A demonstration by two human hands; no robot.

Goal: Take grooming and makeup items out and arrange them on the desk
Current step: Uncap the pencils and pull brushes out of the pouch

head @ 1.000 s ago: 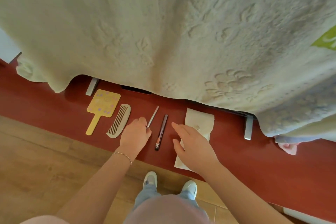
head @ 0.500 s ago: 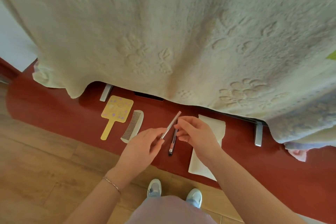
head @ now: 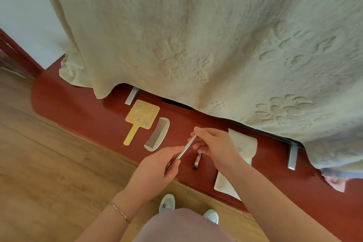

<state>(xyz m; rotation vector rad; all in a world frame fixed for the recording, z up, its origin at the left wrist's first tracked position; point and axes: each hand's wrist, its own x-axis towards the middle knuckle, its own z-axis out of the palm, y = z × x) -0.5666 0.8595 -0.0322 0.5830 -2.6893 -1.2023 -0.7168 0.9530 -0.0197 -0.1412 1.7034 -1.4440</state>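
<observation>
Both my hands pinch a thin silver metal stick (head: 185, 149) (left hand (head: 157, 167) low, right hand (head: 213, 144) high) above the red table (head: 88, 116).

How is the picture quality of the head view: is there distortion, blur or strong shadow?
In the head view, the wide lens bends the edge of the dark red wooden desk into a curve; the cream embossed blanket is evenly lit and shadows the desk beneath its hem; the thin silver metal stick between both hands looks slightly soft, while the white plastic comb stays sharp.
</observation>
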